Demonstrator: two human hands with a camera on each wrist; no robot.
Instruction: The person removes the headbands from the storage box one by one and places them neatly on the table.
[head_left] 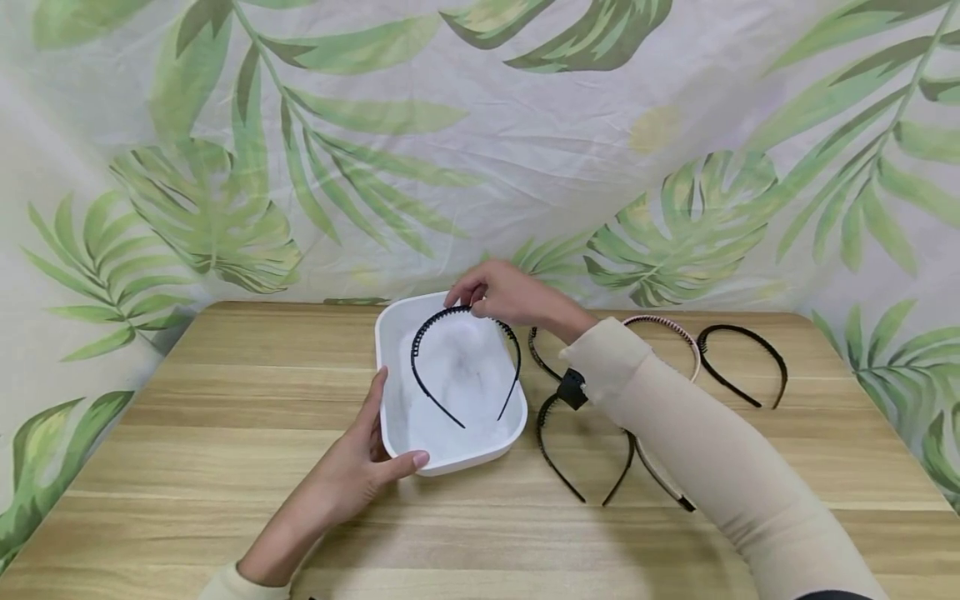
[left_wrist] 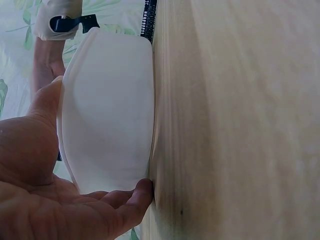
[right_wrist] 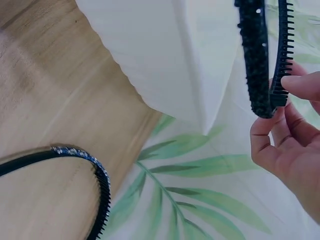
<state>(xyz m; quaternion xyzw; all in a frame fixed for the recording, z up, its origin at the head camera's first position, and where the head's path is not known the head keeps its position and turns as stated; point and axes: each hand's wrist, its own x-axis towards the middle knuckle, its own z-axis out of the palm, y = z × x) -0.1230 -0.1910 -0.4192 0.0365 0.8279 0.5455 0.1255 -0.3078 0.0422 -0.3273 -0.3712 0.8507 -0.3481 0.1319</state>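
My left hand (head_left: 352, 475) grips the left front corner of a white plastic tub (head_left: 472, 462), thumb over the rim. In the left wrist view its fingertips (left_wrist: 144, 189) lie low against the tub's outer wall. Pinched at the top of its arch, a black toothed headband (head_left: 416, 342) hangs from my right hand (head_left: 510, 292) over the tub, its two ends pointing toward me. The right wrist view shows the thumb and fingers on that headband (right_wrist: 256, 65), with its comb teeth and a dark, rough, sparkly outer face.
Right of the tub lie several headbands: a black one (head_left: 542, 442) in front, a pinkish one (head_left: 678, 330) behind the right sleeve, and another black one (head_left: 784, 367) farther right. The right forearm partly covers some. A leaf-patterned cloth (head_left: 525, 150) rises behind the wooden table (head_left: 247, 400).
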